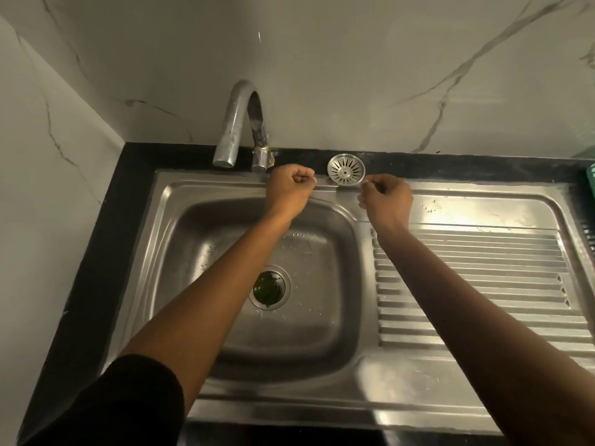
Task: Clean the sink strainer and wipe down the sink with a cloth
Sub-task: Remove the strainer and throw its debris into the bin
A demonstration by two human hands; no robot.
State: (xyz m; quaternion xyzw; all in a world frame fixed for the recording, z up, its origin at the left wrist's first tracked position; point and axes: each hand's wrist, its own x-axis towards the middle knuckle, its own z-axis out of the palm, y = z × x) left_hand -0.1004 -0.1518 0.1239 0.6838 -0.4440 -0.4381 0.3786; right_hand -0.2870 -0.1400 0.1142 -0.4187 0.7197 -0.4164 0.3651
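A round steel sink strainer with radial slots lies flat on the back rim of the steel sink, right of the tap. My right hand reaches to its near right edge, and curled thumb and fingertips pinch the strainer's rim. My left hand hovers over the sink's back rim, just left of the strainer, balled into a fist with nothing in it. The open drain hole at the bottom of the basin holds green leafy scraps. No cloth is in view.
A curved steel tap stands at the back, left of my left hand. The ribbed drainboard fills the right side. A black counter frames the sink, marble walls rise behind and to the left, and a green object sits at the far right edge.
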